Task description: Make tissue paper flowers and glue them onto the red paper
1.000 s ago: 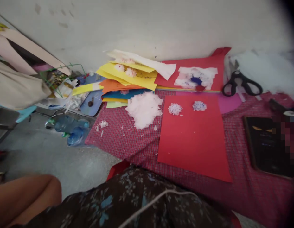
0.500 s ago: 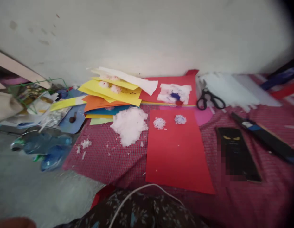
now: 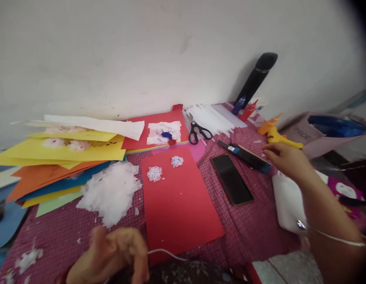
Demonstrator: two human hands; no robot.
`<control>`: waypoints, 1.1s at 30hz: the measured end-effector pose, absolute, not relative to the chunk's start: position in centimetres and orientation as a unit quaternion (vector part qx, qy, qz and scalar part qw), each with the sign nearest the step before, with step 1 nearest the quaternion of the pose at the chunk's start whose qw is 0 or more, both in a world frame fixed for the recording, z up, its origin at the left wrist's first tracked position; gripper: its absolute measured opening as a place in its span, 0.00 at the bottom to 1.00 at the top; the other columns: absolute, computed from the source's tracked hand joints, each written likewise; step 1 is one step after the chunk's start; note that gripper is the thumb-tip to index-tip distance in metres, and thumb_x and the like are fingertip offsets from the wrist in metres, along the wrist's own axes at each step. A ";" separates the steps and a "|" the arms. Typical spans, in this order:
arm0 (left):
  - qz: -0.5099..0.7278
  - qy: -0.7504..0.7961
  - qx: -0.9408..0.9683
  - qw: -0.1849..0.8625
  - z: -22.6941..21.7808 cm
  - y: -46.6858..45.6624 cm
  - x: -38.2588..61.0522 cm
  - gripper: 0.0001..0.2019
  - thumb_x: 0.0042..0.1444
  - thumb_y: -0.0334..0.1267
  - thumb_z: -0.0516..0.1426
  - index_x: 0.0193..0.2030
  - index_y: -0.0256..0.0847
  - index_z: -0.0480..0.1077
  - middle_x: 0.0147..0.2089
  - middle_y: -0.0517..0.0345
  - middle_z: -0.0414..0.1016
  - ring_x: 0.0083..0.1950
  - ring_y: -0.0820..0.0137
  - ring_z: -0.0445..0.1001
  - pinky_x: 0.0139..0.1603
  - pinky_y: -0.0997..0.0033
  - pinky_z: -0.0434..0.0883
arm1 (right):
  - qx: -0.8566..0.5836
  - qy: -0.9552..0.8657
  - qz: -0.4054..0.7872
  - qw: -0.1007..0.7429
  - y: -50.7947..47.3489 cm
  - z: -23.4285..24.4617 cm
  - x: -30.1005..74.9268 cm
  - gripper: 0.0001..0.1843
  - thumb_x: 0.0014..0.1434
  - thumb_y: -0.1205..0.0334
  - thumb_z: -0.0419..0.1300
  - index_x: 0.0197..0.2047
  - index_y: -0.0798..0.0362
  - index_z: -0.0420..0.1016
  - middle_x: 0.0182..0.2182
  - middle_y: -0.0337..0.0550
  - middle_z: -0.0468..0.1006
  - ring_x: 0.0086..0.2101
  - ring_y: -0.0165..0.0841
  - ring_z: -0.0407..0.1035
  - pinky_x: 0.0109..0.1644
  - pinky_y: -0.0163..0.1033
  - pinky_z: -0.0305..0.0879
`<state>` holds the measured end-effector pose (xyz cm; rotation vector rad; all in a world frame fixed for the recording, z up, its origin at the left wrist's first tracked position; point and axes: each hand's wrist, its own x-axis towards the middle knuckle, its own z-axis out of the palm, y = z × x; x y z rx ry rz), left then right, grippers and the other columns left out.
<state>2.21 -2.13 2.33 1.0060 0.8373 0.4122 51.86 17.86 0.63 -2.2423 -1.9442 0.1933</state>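
Observation:
Low in the view, my left hand (image 3: 112, 252) is raised palm up with its fingers loosely curled and the thumb apart; nothing shows in it. My right hand (image 3: 285, 157) reaches in from the right, fingertips drawn together beside the black box-cutter-like tool (image 3: 248, 156) and in front of a yellow glue gun (image 3: 282, 139). What those fingertips hold, if anything, is hidden. Between my hands lies a red paper sheet (image 3: 180, 205) bearing two small clumps of white bits, a nearer clump (image 3: 154, 173) and a farther clump (image 3: 177, 161). A black phone (image 3: 232, 179) rests right of the sheet.
Torn white paper (image 3: 112, 193) sits left of the sheet, beside stacked coloured papers (image 3: 97, 152). Black-handled scissors (image 3: 199, 132) lie near white strips (image 3: 214, 118). Paint tubes, including a red tube (image 3: 248, 111), and a black bottle (image 3: 256, 79) stand by the wall. A white object (image 3: 289, 205) lies under my right forearm.
The view has swung right, bringing in the glue gun, the paint tubes and the black bottle. My right hand has come into view at the right; my left hand now shows more fully.

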 end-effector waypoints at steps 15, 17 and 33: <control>-0.040 0.456 0.684 0.569 2.7 -1.1 5.8 0.11 0.63 0.35 0.56 0.51 0.47 0.72 0.53 0.59 0.74 0.53 0.67 0.71 0.57 0.68 0.65 | -0.703 -0.682 0.160 -0.126 23.8 -1.5 52.4 0.08 0.61 0.59 0.56 0.34 0.54 0.72 0.32 0.51 0.80 0.27 0.32 0.67 0.32 0.38 0.55; -0.030 0.451 0.694 0.560 2.4 -1.2 5.9 0.10 0.64 0.36 0.55 0.50 0.47 0.72 0.51 0.59 0.74 0.52 0.68 0.71 0.56 0.68 0.65 | -0.704 -0.682 0.151 -0.129 23.9 -1.5 52.2 0.08 0.61 0.60 0.56 0.33 0.54 0.72 0.31 0.51 0.79 0.26 0.32 0.66 0.32 0.39 0.54; 0.003 0.442 0.735 0.514 0.9 -2.1 6.1 0.07 0.67 0.37 0.53 0.48 0.44 0.71 0.48 0.58 0.73 0.50 0.67 0.69 0.54 0.67 0.65 | -0.660 -0.736 0.120 -0.094 20.6 -0.2 48.4 0.16 0.65 0.52 0.52 0.37 0.55 0.74 0.38 0.52 0.80 0.35 0.37 0.70 0.36 0.40 0.56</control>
